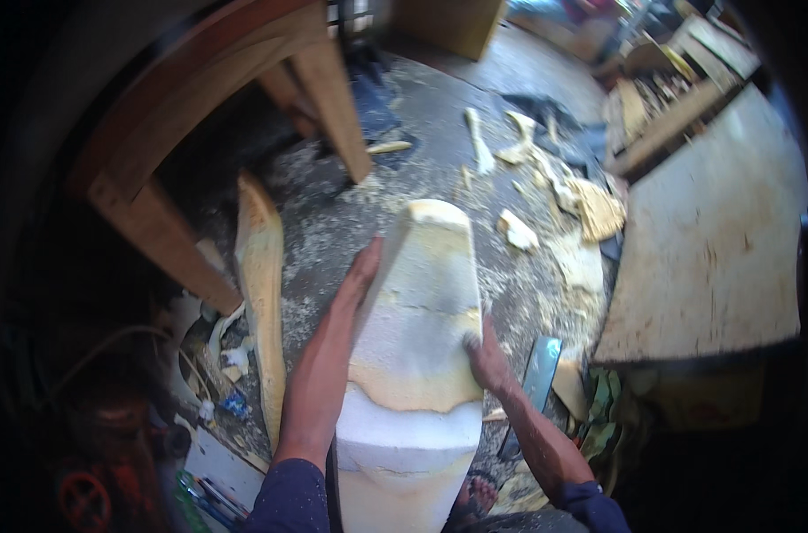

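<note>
A long pale foam block point(419, 311) with yellowish patches stands in front of me, running from the lower edge up to the middle of the view. My left hand point(358, 277) lies flat along its left side, fingers stretched toward the top end. My right hand point(484, 355) grips the block's right edge lower down. Both forearms come in from the lower edge in dark blue sleeves.
A curved yellowish foam strip point(262, 293) leans at the left beside a wooden furniture frame point(244, 98). Foam scraps point(564, 195) litter the dusty floor. A plywood sheet point(715, 240) lies at the right; a flat blade tool point(537, 377) rests by my right wrist.
</note>
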Demonstrator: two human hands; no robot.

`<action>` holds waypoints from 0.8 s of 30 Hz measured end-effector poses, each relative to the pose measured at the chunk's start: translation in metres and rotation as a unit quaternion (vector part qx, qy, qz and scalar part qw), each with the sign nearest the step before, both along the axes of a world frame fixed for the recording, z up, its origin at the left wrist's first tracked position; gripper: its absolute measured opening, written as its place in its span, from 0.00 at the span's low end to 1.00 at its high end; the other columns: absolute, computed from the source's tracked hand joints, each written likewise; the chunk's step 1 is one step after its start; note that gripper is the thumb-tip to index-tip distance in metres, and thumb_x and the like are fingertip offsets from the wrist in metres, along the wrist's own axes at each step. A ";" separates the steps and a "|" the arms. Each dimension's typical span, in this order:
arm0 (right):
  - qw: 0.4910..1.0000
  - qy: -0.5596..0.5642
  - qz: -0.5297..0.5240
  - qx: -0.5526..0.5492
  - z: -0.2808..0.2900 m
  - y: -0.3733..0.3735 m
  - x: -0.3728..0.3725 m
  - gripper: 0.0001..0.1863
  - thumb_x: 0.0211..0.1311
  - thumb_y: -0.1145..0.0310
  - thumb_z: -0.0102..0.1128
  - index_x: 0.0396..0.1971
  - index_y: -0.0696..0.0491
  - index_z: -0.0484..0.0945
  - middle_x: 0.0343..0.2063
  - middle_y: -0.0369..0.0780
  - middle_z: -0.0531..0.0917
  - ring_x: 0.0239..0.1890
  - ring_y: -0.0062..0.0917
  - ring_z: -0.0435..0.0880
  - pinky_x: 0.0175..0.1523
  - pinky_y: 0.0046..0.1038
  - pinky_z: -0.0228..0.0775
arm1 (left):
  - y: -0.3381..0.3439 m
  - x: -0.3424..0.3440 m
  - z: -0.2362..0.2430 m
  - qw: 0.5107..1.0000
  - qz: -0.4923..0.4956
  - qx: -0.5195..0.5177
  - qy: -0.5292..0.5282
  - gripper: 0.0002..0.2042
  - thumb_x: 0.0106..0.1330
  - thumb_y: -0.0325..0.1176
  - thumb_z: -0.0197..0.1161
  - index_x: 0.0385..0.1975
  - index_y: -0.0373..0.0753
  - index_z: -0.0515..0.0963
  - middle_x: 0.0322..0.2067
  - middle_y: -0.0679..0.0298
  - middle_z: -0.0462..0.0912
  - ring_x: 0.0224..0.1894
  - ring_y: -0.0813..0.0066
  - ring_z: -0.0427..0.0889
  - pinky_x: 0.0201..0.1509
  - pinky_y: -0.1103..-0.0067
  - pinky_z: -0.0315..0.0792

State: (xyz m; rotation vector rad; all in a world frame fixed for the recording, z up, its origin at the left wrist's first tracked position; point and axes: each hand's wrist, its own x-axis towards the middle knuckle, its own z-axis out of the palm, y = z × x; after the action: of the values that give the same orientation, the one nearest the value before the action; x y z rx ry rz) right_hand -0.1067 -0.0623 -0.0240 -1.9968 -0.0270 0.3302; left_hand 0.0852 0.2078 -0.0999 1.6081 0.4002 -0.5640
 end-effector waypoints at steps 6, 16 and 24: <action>0.935 0.329 0.056 -0.116 0.032 -0.032 -0.147 0.26 0.76 0.47 0.48 0.59 0.53 0.72 0.40 0.60 0.85 0.47 0.58 0.84 0.57 0.51 0.75 | 0.022 -0.037 0.000 0.997 -0.004 -0.036 -0.063 0.38 0.81 0.63 0.35 0.66 0.32 0.75 0.63 0.48 0.78 0.63 0.58 0.77 0.68 0.67 0.68; 0.956 0.160 -0.093 -0.226 0.042 -0.085 -0.251 0.17 0.69 0.61 0.60 0.55 0.49 0.82 0.28 0.53 0.86 0.34 0.51 0.88 0.42 0.46 0.80 | -0.031 -0.127 0.214 0.803 0.040 0.288 -0.521 0.30 0.84 0.49 0.35 0.75 0.32 0.61 0.76 0.48 0.60 0.79 0.56 0.57 0.81 0.67 0.51; 0.975 -0.033 -0.111 -0.191 0.041 -0.106 -0.239 0.18 0.67 0.68 0.60 0.54 0.57 0.80 0.38 0.53 0.85 0.42 0.51 0.86 0.45 0.46 0.79 | -0.106 -0.206 0.125 0.745 -0.179 0.545 -0.341 0.31 0.78 0.49 0.45 0.77 0.43 0.60 0.78 0.44 0.51 0.81 0.46 0.47 0.79 0.42 0.38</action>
State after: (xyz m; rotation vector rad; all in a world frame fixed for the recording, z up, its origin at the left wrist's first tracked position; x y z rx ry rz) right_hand -0.3460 -0.1686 0.0174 -2.3642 0.2319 0.1289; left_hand -0.1208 0.1019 0.0255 2.9126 -0.2336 0.1080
